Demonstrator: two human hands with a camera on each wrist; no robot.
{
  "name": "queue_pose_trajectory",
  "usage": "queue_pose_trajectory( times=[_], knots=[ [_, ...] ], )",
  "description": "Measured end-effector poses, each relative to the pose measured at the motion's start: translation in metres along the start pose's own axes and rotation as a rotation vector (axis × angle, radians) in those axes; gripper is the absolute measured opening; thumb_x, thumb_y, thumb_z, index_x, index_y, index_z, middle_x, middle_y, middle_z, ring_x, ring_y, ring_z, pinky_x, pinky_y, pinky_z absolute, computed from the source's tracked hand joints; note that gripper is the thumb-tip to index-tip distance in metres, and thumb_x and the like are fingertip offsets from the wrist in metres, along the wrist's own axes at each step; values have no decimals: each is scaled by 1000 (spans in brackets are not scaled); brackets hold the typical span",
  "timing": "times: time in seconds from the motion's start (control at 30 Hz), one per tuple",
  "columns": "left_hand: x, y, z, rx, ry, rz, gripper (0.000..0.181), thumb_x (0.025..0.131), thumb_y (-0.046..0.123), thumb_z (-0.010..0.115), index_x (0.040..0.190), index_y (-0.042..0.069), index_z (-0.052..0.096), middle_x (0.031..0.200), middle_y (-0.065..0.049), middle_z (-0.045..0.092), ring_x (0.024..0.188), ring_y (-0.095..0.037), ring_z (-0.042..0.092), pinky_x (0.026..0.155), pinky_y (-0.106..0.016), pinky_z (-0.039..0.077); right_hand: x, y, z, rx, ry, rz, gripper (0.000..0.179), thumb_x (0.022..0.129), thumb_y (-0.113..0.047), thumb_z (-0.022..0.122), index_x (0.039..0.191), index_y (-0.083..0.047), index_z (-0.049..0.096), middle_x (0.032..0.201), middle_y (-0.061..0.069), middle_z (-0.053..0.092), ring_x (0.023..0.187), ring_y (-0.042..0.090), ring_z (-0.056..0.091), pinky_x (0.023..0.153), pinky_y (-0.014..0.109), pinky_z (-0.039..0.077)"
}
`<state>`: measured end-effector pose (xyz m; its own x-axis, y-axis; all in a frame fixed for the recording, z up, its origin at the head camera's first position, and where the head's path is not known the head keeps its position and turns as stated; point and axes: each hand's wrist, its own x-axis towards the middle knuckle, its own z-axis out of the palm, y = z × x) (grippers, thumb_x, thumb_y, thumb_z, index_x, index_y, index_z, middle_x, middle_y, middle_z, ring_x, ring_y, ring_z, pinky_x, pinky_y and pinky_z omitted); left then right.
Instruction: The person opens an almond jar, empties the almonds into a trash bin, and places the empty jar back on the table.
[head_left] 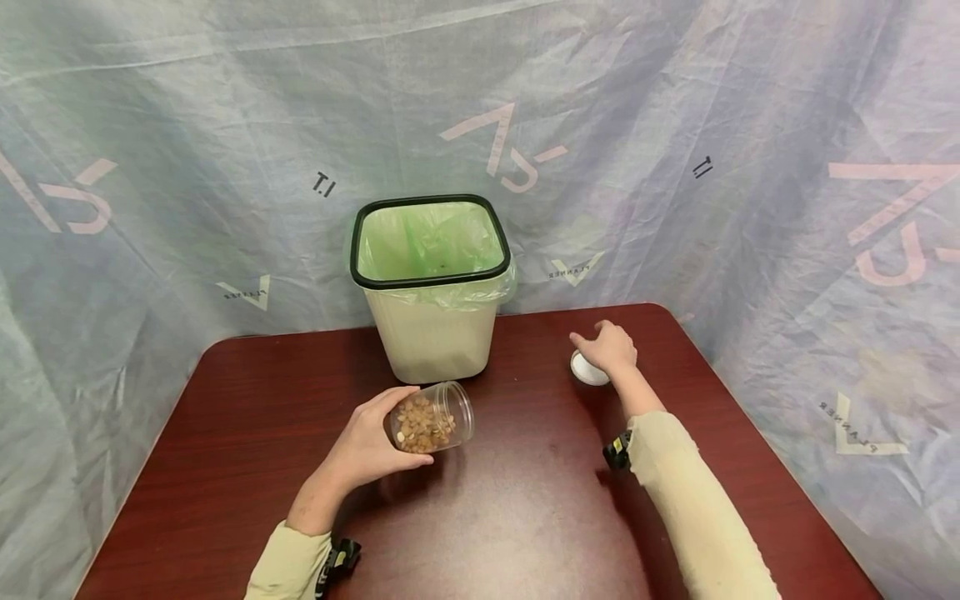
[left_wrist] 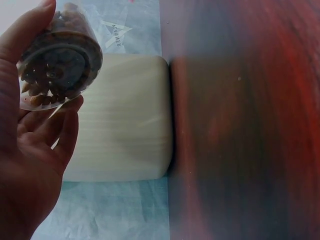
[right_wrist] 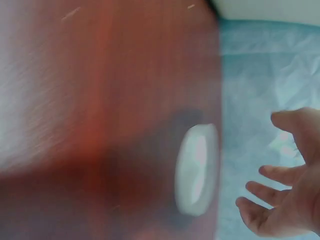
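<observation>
My left hand (head_left: 365,442) grips a clear plastic jar (head_left: 459,414), tipped on its side with its uncovered mouth toward the right. Small brown and tan pieces (head_left: 423,423), like nuts or raisins, lie inside it. The left wrist view shows the jar's base (left_wrist: 60,70) between thumb and fingers. Over at the right of the table, a round white lid (head_left: 588,370) lies flat. Above that lid is my right hand (head_left: 611,346), fingers spread and holding nothing; in the right wrist view the fingers (right_wrist: 280,175) stand apart from the lid (right_wrist: 197,170).
A cream trash bin (head_left: 435,329) with a black rim (head_left: 431,282) and a green liner bag (head_left: 450,237) stands at the table's back edge, just beyond the jar. Printed grey sheeting (head_left: 600,83) hangs behind and beside the dark red table (head_left: 510,500).
</observation>
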<state>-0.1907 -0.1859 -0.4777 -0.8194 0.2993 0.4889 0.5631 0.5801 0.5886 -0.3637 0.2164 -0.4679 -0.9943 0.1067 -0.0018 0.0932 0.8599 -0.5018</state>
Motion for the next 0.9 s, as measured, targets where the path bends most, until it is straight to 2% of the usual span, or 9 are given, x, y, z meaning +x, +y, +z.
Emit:
queue_pose_trajectory(
  times=[0.1, 0.23, 0.4, 0.53, 0.7, 0.8, 0.9],
  knots=[
    [0, 1, 0, -1, 3, -2, 95, 50, 44, 96, 131, 15, 57, 126, 3, 58, 110, -15, 58, 89, -40, 50, 4, -20, -11, 62, 68, -43, 61, 92, -49, 56, 132, -2, 55, 125, 20, 59, 109, 41, 56, 87, 55, 45],
    [0, 1, -1, -10, 5, -9, 95, 49, 44, 96, 131, 17, 57, 126, 4, 58, 109, -15, 58, 89, -41, 49, 8, -51, -26, 133, 149, -101, 49, 94, -43, 58, 126, -7, 62, 113, 14, 67, 98, 35, 63, 82, 51, 48],
    [-1, 2, -1, -9, 3, -5, 95, 49, 44, 96, 131, 16, 57, 126, 4, 58, 110, -15, 58, 90, -40, 49, 14, -89, -44, 191, 182, -141, 45, 93, -45, 58, 123, -11, 65, 111, 10, 69, 98, 30, 64, 82, 48, 49],
    [0, 1, -1, -6, 4, 7, 96, 49, 43, 97, 131, 15, 57, 126, 3, 58, 110, -15, 58, 89, -40, 49, 16, -117, -58, 242, 169, -149, 43, 93, -45, 58, 121, -13, 67, 112, 10, 69, 105, 32, 60, 88, 46, 47],
    [1, 1, 0, 2, 5, 11, 97, 49, 44, 96, 131, 14, 57, 126, 3, 58, 110, -15, 58, 90, -40, 49, 15, -146, -72, 331, 157, -175, 40, 92, -44, 61, 116, -13, 69, 110, 9, 69, 105, 29, 60, 88, 44, 47],
    [2, 2, 1, 5, 8, 13, 97, 48, 46, 96, 131, 14, 57, 126, 3, 58, 110, -15, 58, 90, -40, 49, 11, -162, -79, 385, 130, -179, 43, 91, -47, 61, 118, -13, 67, 115, 8, 67, 102, 26, 61, 84, 42, 49],
    [3, 3, 1, 2, 6, 18, 97, 48, 46, 96, 131, 14, 57, 125, 3, 59, 110, -15, 58, 90, -40, 49, 5, -177, -86, 425, 57, -165, 52, 90, -51, 61, 127, -14, 62, 126, 8, 60, 100, 25, 61, 82, 40, 51]
  ],
)
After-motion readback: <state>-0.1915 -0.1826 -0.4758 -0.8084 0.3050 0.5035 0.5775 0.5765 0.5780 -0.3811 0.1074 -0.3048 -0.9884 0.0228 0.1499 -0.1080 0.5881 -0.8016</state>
